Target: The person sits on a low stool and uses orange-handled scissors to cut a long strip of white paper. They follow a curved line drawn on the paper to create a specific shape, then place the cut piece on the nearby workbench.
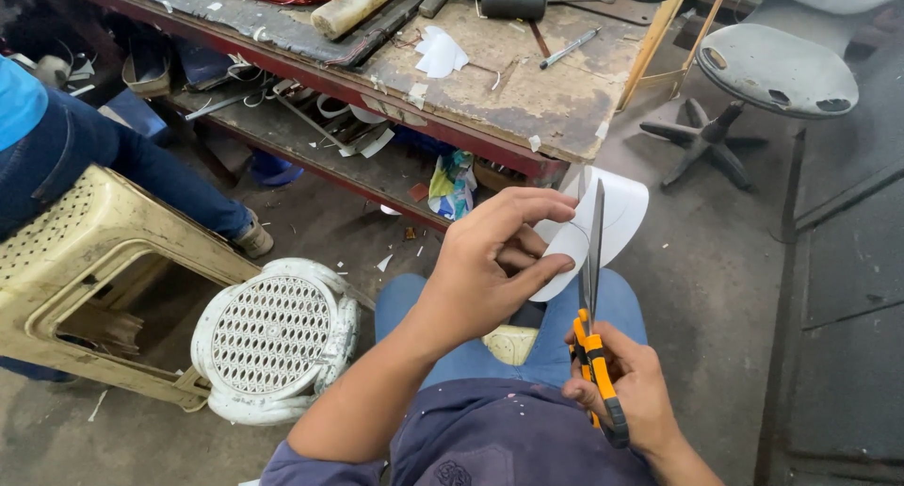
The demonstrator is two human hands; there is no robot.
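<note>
White sheet (pixel 617 218): thin, light, likely flexible; pinched at its edge by left hand (pixel 490 260). Scissors (pixel 593 307): gripped by right hand (pixel 631 392), blades entering beside left fingers.

A pen (pixel 568 48) lies on the workbench (pixel 527 100), stool (pixel 777 70) to its right.

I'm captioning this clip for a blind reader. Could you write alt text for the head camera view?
Seen from above, a seated person's left hand holds a curved white sheet while the right hand works orange-handled scissors along its edge. Ahead stands a worn wooden workbench; a white stool lies tipped on the floor at left.
</note>
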